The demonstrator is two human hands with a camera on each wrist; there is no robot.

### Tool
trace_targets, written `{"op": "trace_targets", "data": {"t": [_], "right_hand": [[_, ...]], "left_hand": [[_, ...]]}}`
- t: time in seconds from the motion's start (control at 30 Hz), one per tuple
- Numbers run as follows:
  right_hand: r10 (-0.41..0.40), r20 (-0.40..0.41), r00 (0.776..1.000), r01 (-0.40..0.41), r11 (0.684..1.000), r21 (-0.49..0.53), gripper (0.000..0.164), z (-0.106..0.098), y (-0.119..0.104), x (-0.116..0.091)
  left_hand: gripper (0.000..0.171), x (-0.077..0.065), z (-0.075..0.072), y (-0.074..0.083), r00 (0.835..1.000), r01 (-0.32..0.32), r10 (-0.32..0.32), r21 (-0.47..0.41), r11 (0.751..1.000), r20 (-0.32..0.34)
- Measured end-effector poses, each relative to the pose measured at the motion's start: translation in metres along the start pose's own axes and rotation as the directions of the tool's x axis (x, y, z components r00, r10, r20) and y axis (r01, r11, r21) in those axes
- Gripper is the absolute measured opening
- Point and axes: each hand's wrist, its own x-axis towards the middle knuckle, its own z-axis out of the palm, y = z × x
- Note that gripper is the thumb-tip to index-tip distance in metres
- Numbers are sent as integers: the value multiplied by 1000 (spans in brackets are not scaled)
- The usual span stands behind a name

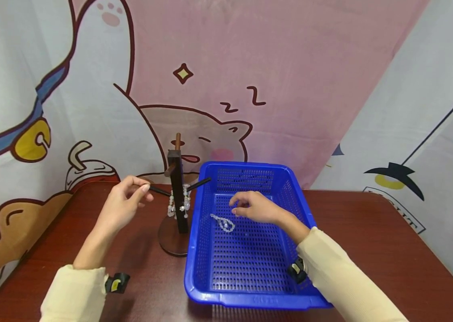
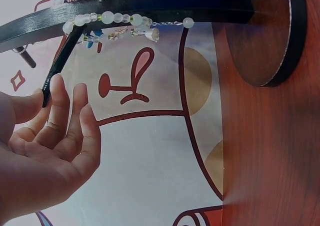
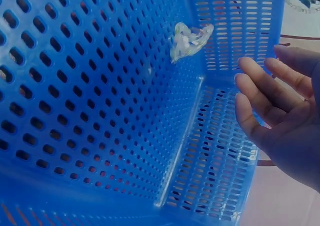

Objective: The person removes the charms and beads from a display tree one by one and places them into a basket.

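My left hand pinches the end of a black peg on a dark jewelry stand, thumb against fingertips. Clear and white beaded bracelets hang from the pegs on both sides of the post; in the left wrist view one bracelet shows green beads, a short chain and a flower charm. Above the blue plastic basket, my right hand holds nothing, its fingers loosely bent. Below it and to its left, a clear beaded bracelet lies on the basket floor.
The stand's round base stands on a reddish-brown table, close against the basket's left side. Upper brown pegs stick out from the post. Behind the table hangs a cloth with cartoon prints.
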Motion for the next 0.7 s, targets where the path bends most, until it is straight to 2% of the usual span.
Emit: {"op": "trace_targets", "data": {"t": [0.2, 0.4, 0.7], "right_hand": [[-40, -9, 999, 40, 999, -21, 16, -4, -9, 2], [-74, 14, 997, 74, 997, -26, 16, -6, -28, 5], [-160, 38, 986, 161, 987, -30, 18, 2, -52, 15]], "left_hand": [[21, 0, -1, 0, 1000, 1, -1, 4, 1000, 3], [21, 0, 0, -1, 1000, 0, 0, 7, 1000, 5], [21, 0, 0, 0, 1000, -4, 3, 3, 1000, 7]]}}
